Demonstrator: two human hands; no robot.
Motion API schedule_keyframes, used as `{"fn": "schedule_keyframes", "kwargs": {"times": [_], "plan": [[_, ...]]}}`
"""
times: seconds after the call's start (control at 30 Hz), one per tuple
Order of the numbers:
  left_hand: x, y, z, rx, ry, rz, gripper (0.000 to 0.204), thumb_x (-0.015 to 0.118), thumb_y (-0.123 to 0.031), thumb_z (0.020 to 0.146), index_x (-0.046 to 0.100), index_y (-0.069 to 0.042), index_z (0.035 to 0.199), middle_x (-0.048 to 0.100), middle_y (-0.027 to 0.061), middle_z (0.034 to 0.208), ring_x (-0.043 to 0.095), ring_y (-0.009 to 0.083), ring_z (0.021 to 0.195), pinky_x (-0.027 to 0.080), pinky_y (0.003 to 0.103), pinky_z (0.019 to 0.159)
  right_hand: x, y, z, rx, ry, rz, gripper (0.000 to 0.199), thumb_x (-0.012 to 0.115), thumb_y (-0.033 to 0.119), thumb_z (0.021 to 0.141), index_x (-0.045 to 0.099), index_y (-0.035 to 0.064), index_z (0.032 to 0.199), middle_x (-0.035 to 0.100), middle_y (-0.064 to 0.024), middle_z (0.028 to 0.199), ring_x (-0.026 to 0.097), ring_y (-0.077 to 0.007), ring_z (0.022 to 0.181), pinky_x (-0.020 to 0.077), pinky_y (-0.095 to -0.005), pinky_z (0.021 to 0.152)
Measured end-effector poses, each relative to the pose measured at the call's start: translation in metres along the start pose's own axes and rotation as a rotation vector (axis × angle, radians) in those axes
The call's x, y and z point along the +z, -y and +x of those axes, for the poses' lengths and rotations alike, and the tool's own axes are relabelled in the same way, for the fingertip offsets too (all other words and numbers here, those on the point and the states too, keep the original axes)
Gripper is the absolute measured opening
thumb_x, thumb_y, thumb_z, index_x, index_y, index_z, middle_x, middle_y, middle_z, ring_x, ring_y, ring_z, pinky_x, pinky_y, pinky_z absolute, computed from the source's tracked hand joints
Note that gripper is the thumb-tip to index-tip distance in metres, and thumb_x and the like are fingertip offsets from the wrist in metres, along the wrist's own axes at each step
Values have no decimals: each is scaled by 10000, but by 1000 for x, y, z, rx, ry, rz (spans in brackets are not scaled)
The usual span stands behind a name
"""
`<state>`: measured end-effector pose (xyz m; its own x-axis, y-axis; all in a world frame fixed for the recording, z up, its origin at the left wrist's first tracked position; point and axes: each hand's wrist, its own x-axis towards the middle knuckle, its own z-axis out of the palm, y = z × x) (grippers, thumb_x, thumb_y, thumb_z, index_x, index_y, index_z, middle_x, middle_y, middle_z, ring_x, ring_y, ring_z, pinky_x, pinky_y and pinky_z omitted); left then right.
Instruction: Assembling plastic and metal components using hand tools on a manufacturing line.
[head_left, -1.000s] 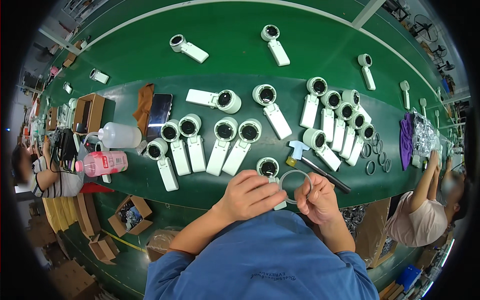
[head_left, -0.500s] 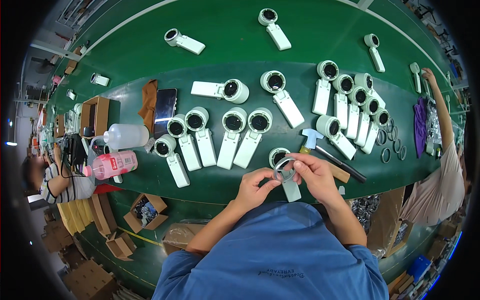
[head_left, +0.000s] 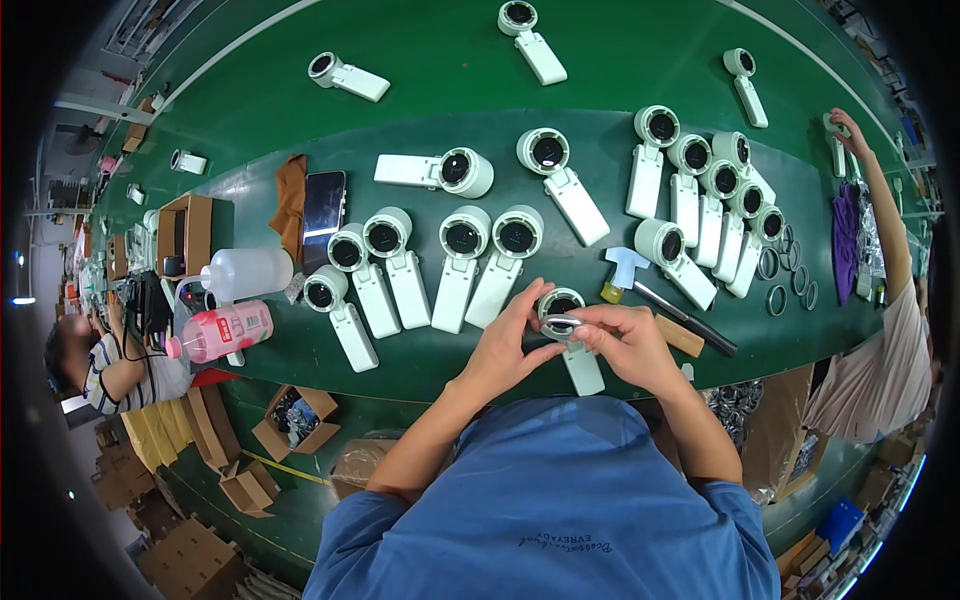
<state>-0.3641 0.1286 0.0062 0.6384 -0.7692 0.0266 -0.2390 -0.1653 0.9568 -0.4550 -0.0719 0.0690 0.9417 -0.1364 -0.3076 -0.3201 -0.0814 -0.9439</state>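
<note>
Forearms [head_left: 428, 436] slant inward toward a silvery ring [head_left: 560, 322].
The left hand [head_left: 503, 342] curves beside the ring, thumb and fingers parted; the right hand [head_left: 632, 346] pinches it between thumb and fingertips. The ring tilts over the head of a pale handheld fan [head_left: 583, 372]; contact cannot be told. Beyond, more fans [head_left: 455, 294] rest on the green table [head_left: 425, 352].

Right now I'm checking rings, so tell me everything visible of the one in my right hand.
The ring is thin, grey, shiny and metallic-looking, tilted so it shows as a flattened oval. Your right hand pinches its right side between thumb and fingers. It overlaps the head of a pale device in this view; whether device or left hand touches it is unclear.
</note>
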Motion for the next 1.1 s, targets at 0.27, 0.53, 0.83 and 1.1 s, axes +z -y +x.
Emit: {"fn": "schedule_keyframes", "kwargs": {"times": [0.27,0.53,0.83,1.1], "plan": [[2,3,-1,-19,4,-39,910,824,-80,810,295,-15,1547,541,121,1459,581,231,882,523,338,832,7,-14,-5,55,-6,74,208,671,104,985,702,-32,1138,747,-51,890,643,-80,755,536,-241,691],[2,6,2,-17,-4,-45,960,815,-60,820,218,-19,1571,535,125,1453,574,226,880,515,330,828,8,-18,0,-45,-128,-73,214,702,82,933,680,14,1135,707,-72,994,657,-163,870,533,-305,758],[18,8,3,-142,-110,-75,953,709,-47,882,61,-41,1581,520,181,1390,608,218,1034,510,341,858,43,2,64,-326,26,-906,346,633,394,897,656,68,1009,619,-127,1108,581,-336,1054,450,-437,921],[-18,-51,43,324,-279,379,377,633,-92,837,663,-25,1207,713,139,959,667,297,983,517,420,895,40,-27,61,-297,220,-1121,337,658,343,830,650,57,1007,625,-126,1077,576,-341,1040,450,-449,917]]}}
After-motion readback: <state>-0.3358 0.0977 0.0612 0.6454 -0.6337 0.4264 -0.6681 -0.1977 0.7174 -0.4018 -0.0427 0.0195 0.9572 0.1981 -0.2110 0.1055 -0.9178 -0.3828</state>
